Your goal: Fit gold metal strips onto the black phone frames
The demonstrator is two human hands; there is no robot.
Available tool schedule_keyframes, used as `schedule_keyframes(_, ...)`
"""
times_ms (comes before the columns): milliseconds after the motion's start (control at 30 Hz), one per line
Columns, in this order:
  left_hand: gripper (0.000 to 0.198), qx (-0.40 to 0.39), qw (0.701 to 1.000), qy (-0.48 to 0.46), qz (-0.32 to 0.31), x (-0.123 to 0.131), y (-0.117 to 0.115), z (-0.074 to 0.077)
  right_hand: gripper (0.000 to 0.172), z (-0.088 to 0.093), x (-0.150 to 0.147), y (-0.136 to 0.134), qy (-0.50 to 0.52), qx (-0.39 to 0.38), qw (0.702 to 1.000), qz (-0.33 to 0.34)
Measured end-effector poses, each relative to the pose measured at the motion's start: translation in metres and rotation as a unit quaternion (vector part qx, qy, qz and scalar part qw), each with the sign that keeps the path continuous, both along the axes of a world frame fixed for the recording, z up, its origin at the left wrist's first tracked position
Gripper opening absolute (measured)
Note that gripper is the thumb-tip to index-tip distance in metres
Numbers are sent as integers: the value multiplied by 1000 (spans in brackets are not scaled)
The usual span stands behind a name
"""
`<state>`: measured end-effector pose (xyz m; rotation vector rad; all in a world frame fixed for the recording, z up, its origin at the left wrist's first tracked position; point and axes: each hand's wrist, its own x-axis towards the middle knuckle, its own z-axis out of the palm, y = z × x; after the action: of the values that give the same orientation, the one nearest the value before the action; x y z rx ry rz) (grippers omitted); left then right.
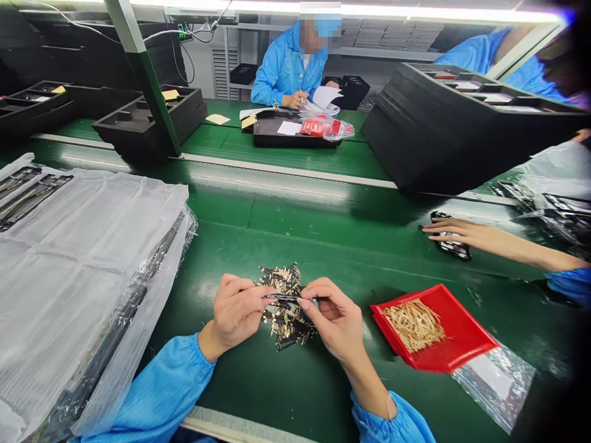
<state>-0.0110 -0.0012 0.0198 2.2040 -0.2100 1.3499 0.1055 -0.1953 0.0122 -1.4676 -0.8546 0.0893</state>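
Between my two hands a thin black strip-like part (285,297) is held level, seen nearly edge-on. My left hand (237,307) pinches its left end with thumb and fingers. At the other end, my right hand (335,314) grips it the same way. Right below lies a loose pile of small black and gold-coloured pieces (289,332) on the green table (258,394). The fingers cover both ends of the strip, and its exact kind does not show.
A red tray (462,326) of thin gold-coloured strips sits at right, beside a clear plastic bag (503,375). A co-worker's hand (462,235) rests on a black part. White-wrapped frames (101,246) fill the left. Black trays (443,129) stand behind; another person (289,67) writes opposite.
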Motion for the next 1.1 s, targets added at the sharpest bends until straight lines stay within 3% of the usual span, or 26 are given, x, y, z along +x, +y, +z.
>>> schedule_keyframes(767,20,-3,1000,-16,6,-2,-4,-2,8,5,3,-3,-21,25,999,17)
schedule_keyframes(967,26,-60,998,14,-17,-2,-7,-2,11,4,7,-5,-38,17,999,23)
schedule_keyframes(1100,23,-57,998,3,-18,-2,-8,-3,7,4,6,-4,-44,9,999,11)
